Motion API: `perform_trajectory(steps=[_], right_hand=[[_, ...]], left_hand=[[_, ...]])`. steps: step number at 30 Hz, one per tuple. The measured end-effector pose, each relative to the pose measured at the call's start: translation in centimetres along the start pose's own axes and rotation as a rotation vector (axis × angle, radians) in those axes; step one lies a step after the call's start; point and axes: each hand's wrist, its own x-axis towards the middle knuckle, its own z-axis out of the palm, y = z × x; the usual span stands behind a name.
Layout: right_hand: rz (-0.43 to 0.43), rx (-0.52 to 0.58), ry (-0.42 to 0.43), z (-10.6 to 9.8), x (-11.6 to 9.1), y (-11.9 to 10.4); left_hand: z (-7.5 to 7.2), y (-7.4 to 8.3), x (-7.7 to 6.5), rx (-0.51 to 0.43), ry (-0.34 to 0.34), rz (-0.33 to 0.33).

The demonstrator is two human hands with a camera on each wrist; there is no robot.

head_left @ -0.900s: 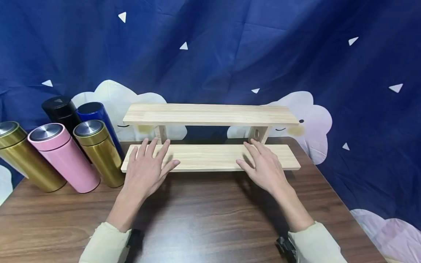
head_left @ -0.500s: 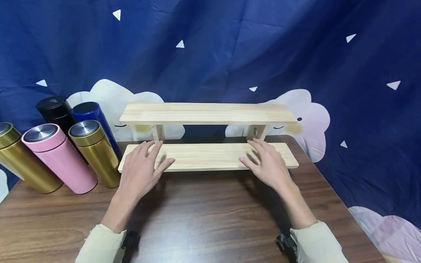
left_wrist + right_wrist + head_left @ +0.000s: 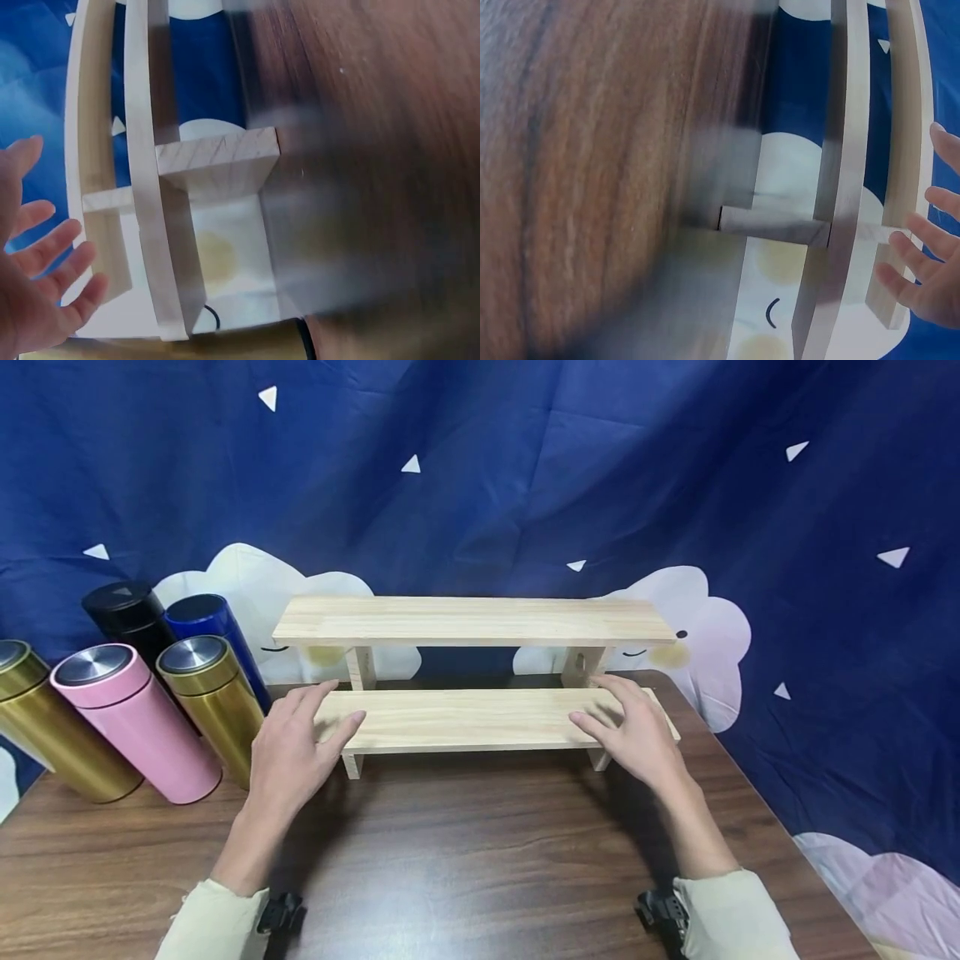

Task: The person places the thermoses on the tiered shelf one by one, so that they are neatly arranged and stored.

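Observation:
A two-tier wooden rack (image 3: 465, 720) of pale boards stands at the back of the brown table. Over the left end of its lower board is my left hand (image 3: 288, 760), fingers spread and relaxed, holding nothing. My right hand (image 3: 637, 739) is at the right end of that board, also with loose, parted fingers and nothing in them. In the left wrist view the left fingers (image 3: 56, 259) appear apart from the wood; whether the right fingers (image 3: 922, 247) touch it I cannot tell. The rack's supports (image 3: 217, 161) show beneath the boards.
Several bottles stand left of the rack: a pink one (image 3: 142, 727), gold ones (image 3: 217, 710) (image 3: 60, 731), a black one (image 3: 127, 614) and a blue one (image 3: 217, 631). Behind hangs a blue curtain (image 3: 480, 468) with clouds. The table's right edge (image 3: 765, 818) slants toward me.
My left hand has moved left and back toward me, uncovering the rack's front left foot. The right hand has shifted to the right. The rack and bottles keep their places.

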Motion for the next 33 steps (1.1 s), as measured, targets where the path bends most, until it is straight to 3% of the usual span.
perform_trajectory(steps=[9,20,27,33], right_hand=[[0.008,0.032,0.057,-0.6,-0.4,0.8],[0.128,0.069,0.059,-2.5,-0.7,2.3],[0.199,0.141,0.054,-3.3,-1.0,3.6],[0.271,0.14,0.041,-4.0,-1.4,4.8]], left_hand=[[-0.8,-1.2,-0.9,-0.086,0.274,-0.048],[-2.1,-1.5,-1.0,-0.222,0.585,-0.155],[-4.0,0.8,-0.9,-0.278,0.694,-0.246],[-3.5,-1.5,-1.1,-0.286,0.713,-0.369]])
